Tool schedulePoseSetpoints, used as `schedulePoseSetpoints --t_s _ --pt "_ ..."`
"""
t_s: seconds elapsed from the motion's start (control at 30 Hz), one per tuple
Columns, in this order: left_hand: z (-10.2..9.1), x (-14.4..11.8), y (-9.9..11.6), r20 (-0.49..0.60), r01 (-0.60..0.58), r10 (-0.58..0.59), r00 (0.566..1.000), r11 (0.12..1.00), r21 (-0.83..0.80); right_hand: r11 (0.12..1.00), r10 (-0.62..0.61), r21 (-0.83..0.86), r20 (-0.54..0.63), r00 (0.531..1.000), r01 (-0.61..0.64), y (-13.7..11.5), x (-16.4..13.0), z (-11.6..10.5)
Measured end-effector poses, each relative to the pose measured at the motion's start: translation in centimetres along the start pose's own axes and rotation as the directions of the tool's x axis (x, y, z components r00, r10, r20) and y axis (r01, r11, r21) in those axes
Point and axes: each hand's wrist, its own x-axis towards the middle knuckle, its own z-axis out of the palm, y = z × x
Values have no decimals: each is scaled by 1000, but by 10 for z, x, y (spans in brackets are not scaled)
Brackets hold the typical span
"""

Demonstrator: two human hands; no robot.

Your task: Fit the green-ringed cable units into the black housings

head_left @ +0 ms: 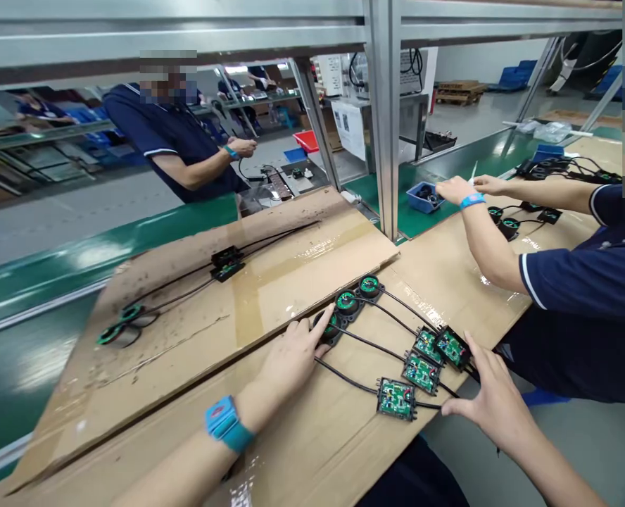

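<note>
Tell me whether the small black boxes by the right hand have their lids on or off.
Off. The three black boxes near the right hand lie open-topped, green circuit boards showing inside. The left hand rests on a round coil part.

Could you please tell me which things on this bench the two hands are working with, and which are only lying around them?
In hand:
- left hand on the round coil units
- right hand at the open circuit boxes
- black cables joining them

Lying about:
- second set of units on the raised cardboard sheet
- blue bin by a co-worker's hand
</note>
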Motion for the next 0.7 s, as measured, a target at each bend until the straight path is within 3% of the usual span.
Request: schedulePoseSetpoints --t_s 0.1,0.17,0.3,0.47,0.7 --pt "-4 11 6 18 -5 5 1000 1000 16 991 128 53 -19 992 -126 13 -25 11" --pt "-9 20 11 13 -22 21 1000 999 25 975 184 119 38 982 -187 19 -38 19" --pt "-16 37 16 22 -80 79 997 996 40 915 131 345 232 964 -208 17 -49 27" --pt "-18 53 20 28 -170 168 985 983 74 814 57 552 235 970 -182 17 -45 6" --pt "-8 61 26 -49 -198 201 978 978 61 901 -12 433 116 993 -40 31 -31 -32"
